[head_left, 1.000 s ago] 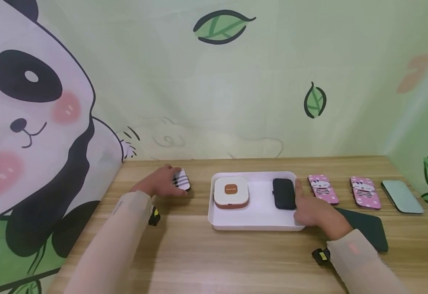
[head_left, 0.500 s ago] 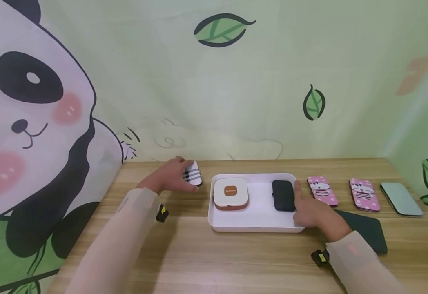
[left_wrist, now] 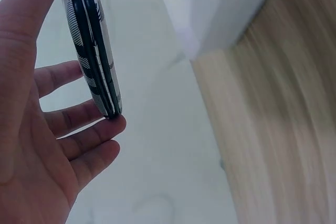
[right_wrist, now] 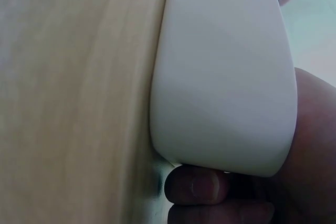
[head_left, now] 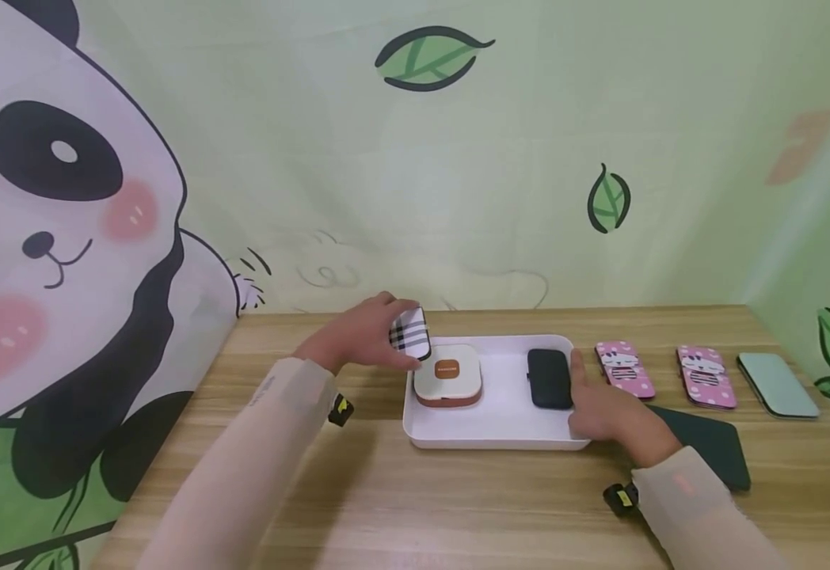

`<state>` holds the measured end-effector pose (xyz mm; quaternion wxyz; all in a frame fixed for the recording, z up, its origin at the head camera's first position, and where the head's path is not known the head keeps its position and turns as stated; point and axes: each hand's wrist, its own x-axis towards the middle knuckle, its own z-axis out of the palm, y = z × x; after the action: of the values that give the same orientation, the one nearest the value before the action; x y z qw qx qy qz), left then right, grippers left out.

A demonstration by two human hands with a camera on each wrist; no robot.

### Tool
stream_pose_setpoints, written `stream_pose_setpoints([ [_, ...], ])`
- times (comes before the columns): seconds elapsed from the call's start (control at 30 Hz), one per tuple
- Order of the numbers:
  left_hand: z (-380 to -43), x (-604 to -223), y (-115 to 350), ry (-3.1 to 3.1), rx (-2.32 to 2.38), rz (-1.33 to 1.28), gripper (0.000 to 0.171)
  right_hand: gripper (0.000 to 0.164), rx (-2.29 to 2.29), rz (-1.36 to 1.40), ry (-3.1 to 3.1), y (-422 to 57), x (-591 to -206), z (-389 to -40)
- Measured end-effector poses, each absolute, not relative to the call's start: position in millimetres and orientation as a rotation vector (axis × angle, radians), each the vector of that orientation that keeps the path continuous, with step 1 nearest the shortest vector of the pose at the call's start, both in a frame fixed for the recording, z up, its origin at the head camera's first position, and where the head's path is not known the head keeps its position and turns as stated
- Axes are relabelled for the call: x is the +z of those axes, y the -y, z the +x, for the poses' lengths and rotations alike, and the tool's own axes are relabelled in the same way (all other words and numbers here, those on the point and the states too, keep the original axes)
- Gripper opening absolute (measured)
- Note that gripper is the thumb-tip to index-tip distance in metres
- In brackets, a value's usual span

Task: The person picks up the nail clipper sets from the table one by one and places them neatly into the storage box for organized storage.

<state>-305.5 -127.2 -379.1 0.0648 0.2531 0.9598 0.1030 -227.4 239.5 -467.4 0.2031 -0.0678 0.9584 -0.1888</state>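
Note:
My left hand [head_left: 358, 334] pinches a small black-and-white plaid clamshell case [head_left: 412, 332] between thumb and fingers. In the head view the case overlaps the back left corner of a white tray [head_left: 500, 444]. Its dark edge with a metal seam faces the left wrist camera, and the fingertips [left_wrist: 112, 125] support its lower end. My right hand [head_left: 603, 405] holds the tray's right end, index finger lying along the rim; in the right wrist view curled fingertips [right_wrist: 202, 186] press the end wall. Inside the tray sit a white-and-brown square case [head_left: 447, 388] and a black case [head_left: 550, 380].
Right of the tray lie two pink cat-print cases [head_left: 625, 369] and a pale green case [head_left: 778, 385]. A dark green flat case [head_left: 710, 447] lies partly under my right wrist. Behind the wooden table [head_left: 415, 507] hangs a printed panda curtain [head_left: 529, 142].
My left hand has carried the plaid case rightward, from the table left of the tray to the tray's back left corner. The right hand and the tray have stayed put.

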Motion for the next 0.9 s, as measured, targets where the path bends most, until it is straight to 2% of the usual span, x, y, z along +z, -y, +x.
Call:
stream_pose_setpoints([
  [0.57,-306,-374,68,-2.921,0.245,0.879,0.098,0.099,-0.524,-0.187,-2.680,-240,-467,-226],
  [0.9,-295,-376,31,-2.917,0.232,0.887,0.095,0.100,-0.539,-0.184,-2.669,-240,-464,-225],
])
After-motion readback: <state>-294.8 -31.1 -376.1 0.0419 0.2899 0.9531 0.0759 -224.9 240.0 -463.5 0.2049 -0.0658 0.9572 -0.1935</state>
